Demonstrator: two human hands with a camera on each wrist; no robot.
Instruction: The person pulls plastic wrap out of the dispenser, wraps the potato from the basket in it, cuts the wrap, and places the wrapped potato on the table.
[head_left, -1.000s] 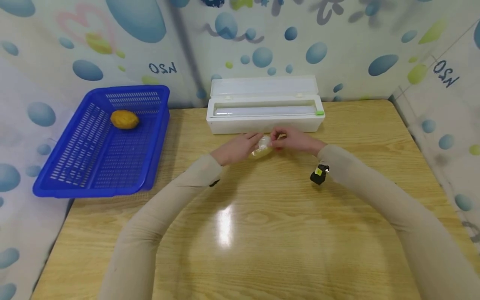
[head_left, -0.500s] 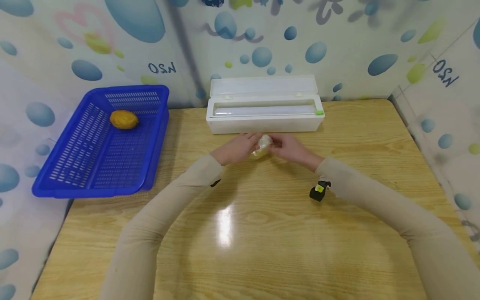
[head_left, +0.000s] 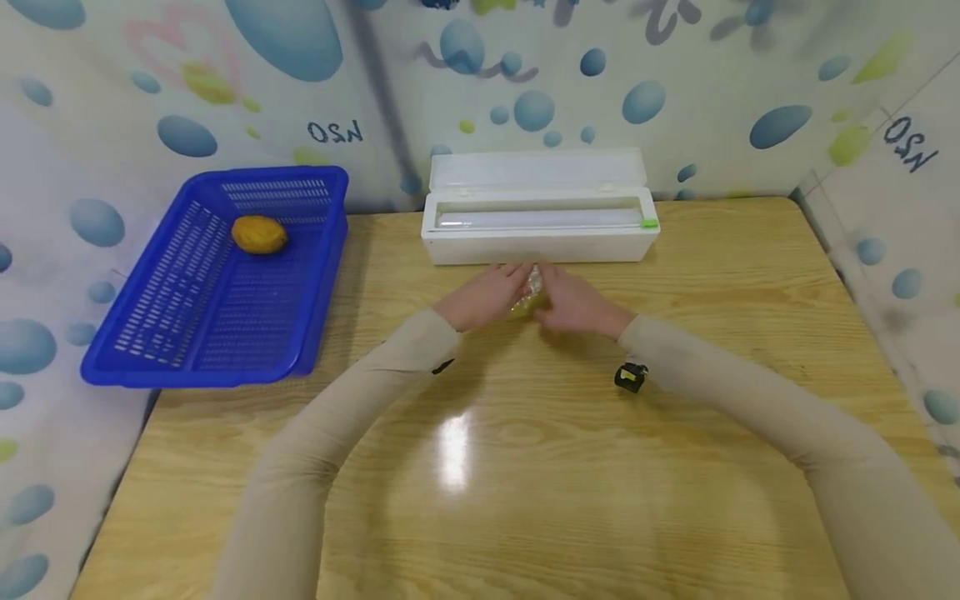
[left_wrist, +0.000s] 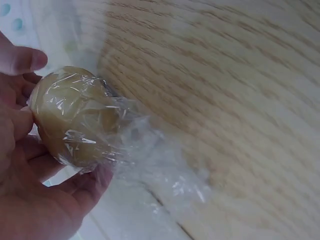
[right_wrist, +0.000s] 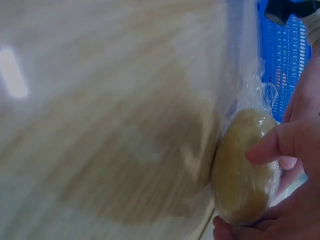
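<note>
A yellow-brown potato [left_wrist: 75, 117] wrapped in clear cling film is held between both hands, just in front of the white box. My left hand [head_left: 483, 298] grips one side of it, fingers curled underneath in the left wrist view. From the other side my right hand [head_left: 579, 302] holds it, its thumb [right_wrist: 267, 149] on the film and fingers under the lower end. A crumpled tail of cling film [left_wrist: 162, 165] sticks out from one end. In the head view the hands hide most of the potato.
Behind the hands stands a white cling film box [head_left: 540, 247], lid up, with a roll [head_left: 540, 218] inside and a green slider at its right. A blue basket [head_left: 303, 333] at the left holds another yellow potato [head_left: 259, 235]. Patterned walls border the wooden table [head_left: 525, 483].
My right hand has gone from pinching at the film's edge to closing around the right side of the potato. The left hand stays on its side. The head view has shifted slightly.
</note>
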